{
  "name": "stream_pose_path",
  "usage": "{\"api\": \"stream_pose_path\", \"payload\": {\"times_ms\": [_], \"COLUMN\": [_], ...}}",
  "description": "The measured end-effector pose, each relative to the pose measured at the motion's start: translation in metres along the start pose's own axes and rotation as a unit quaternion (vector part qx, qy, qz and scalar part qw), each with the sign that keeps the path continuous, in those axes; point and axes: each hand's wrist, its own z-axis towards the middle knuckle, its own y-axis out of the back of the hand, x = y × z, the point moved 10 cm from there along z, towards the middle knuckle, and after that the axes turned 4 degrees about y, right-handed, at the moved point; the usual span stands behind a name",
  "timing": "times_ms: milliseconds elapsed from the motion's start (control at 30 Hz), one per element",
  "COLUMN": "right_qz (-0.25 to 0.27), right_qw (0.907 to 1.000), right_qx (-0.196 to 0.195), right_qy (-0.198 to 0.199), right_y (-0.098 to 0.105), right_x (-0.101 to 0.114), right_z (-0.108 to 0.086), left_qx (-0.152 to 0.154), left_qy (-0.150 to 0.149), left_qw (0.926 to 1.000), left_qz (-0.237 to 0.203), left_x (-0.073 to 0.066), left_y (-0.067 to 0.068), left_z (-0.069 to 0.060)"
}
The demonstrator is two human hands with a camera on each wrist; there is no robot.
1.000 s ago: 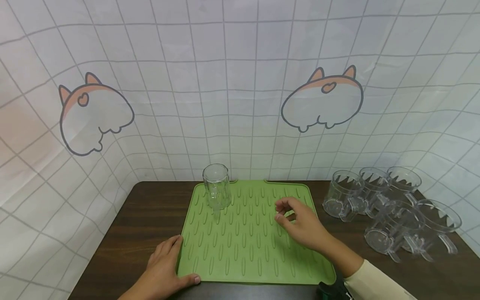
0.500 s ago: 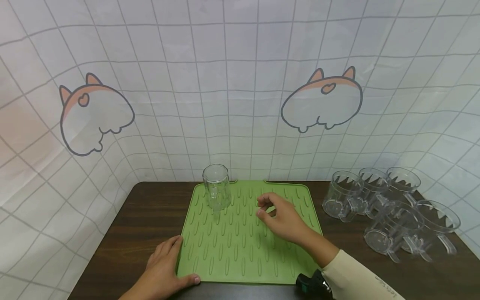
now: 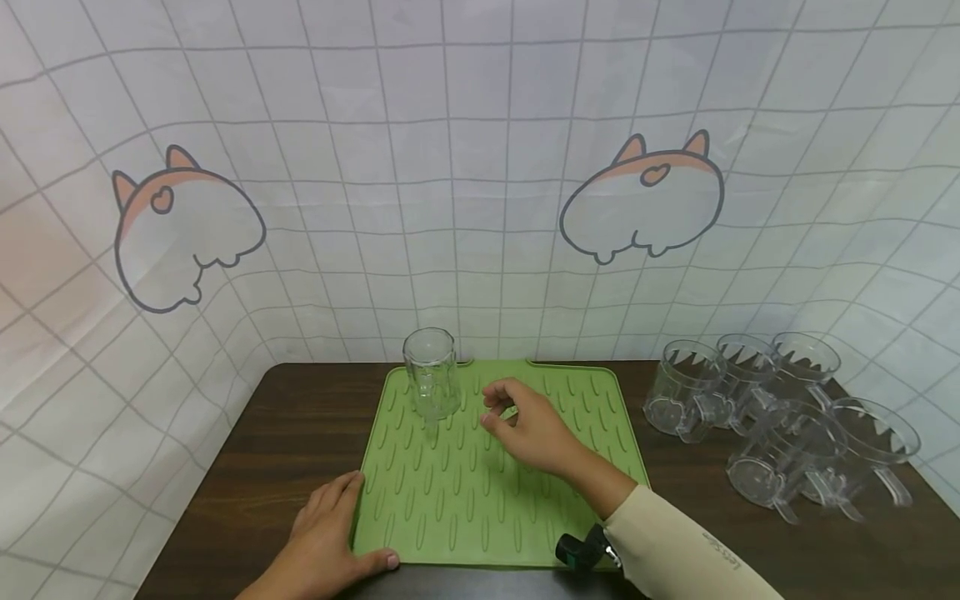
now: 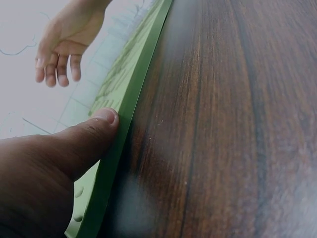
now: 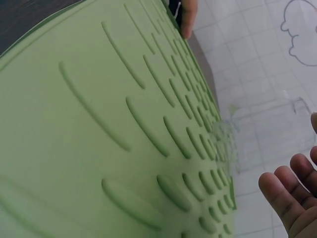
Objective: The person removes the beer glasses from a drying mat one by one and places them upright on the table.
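Observation:
A clear glass mug [image 3: 432,375] stands upright near the back left corner of a ribbed green mat [image 3: 450,500]. My right hand [image 3: 528,421] hovers above the mat, to the right of that mug and apart from it. Its fingers are loosely bent with nothing between them. At the mat's front left corner rests my left hand [image 3: 322,533], fingers along the left edge and thumb on the front edge. In the left wrist view the thumb [image 4: 94,134] lies against the mat's rim. The right wrist view shows the mug [image 5: 267,129] beyond the right fingertips.
Several clear mugs [image 3: 686,387] stand on the dark wooden table [image 3: 247,467] right of the mat, handles toward the front. A white gridded curtain [image 3: 480,208] with cartoon prints hangs behind and at both sides. A black device [image 3: 581,550] sits by the right sleeve.
My right hand has moved left across the mat, closer to the lone mug. The left hand keeps its place, and the mugs have not moved.

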Motion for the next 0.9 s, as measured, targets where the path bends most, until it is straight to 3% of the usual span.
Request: {"api": "stream_pose_path", "payload": {"times_ms": [500,900], "right_qz": [0.016,0.036], "right_qw": [0.9997,0.9993], "right_qx": [0.02,0.009], "right_qy": [-0.004,-0.006], "right_y": [-0.025,-0.042], "right_x": [0.002,0.004], "right_z": [0.014,0.028], "left_qx": [-0.01,-0.006], "left_qy": [-0.006,-0.003], "left_qw": [0.9999,1.0], "left_qz": [0.003,0.007], "left_x": [-0.003,-0.003], "left_y": [0.002,0.002], "left_z": [-0.001,-0.001]}}
